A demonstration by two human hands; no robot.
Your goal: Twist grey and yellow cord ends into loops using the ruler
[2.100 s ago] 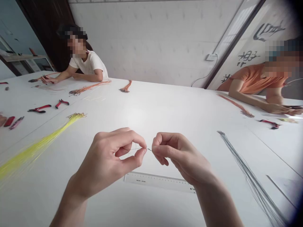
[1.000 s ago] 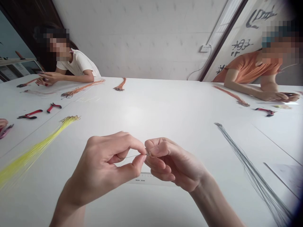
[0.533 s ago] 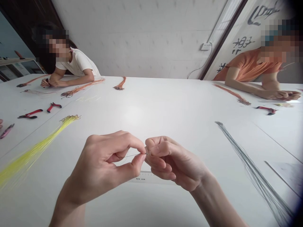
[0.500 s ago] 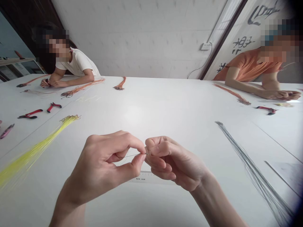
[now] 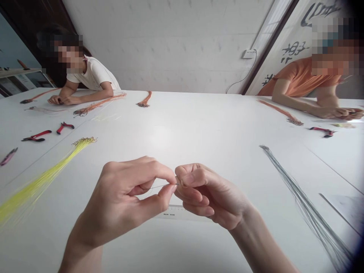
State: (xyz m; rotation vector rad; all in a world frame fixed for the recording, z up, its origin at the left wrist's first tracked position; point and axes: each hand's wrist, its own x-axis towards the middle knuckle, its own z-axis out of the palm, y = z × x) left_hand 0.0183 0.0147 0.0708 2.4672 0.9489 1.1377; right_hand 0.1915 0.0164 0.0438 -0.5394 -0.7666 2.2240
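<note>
Thumb and forefinger of my left hand [image 5: 136,197] pinch a thin grey thread [image 5: 159,186], which runs across the palm side of that hand. My right hand [image 5: 206,193] meets it fingertip to fingertip, its thumb pressed on the curled forefinger. The thread's end goes in between the right fingertips, where a tiny part is too small to make out. Both hands are held above the white table [image 5: 182,250]. Beneath them lies a clear ruler [image 5: 176,212], partly covered by the hands.
A yellow thread bundle [image 5: 54,178] lies left, a grey thread bundle [image 5: 295,185] right. Red-handled pliers [image 5: 38,136], more pliers [image 5: 65,127] and pink-handled pliers [image 5: 9,156] are at far left. Across the table, a person in white [image 5: 96,76] and one in orange [image 5: 298,77] work near orange bundles [image 5: 143,99].
My hands keep almost the same pose, with the right fingers shifted very slightly. The view has moved a little.
</note>
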